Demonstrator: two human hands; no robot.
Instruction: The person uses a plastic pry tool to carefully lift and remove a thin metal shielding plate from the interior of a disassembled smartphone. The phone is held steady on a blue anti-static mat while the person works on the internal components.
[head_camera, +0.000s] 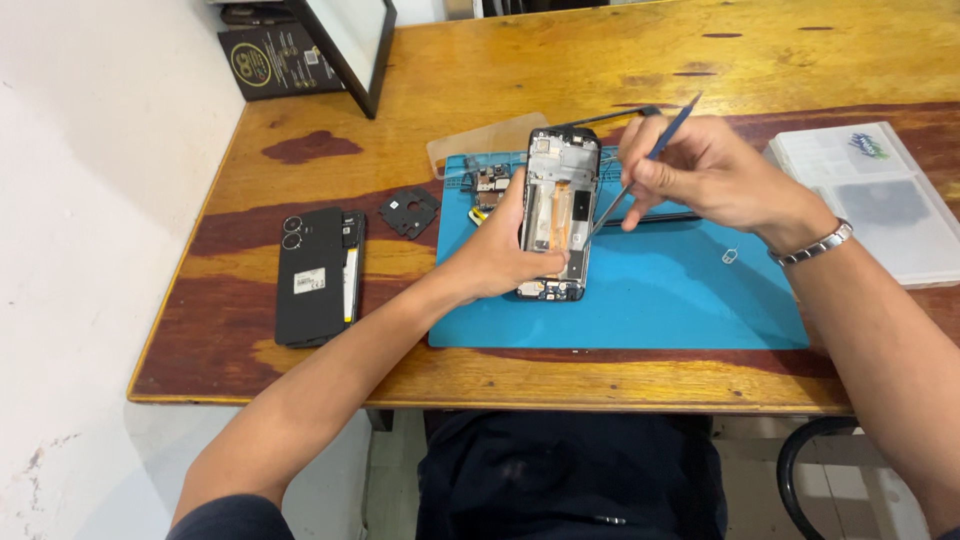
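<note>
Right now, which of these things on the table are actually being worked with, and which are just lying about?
In use:
opened phone frame, held by left hand
tweezers, in right hand
blue mat

Lying about:
black back cover
small black plate
circuit board
white case
picture frame

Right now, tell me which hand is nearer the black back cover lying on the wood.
Left. The left hand grips the opened phone on the blue mat, just right of the black back cover. The right hand, holding tweezers, is farther right, beyond the phone.
</note>
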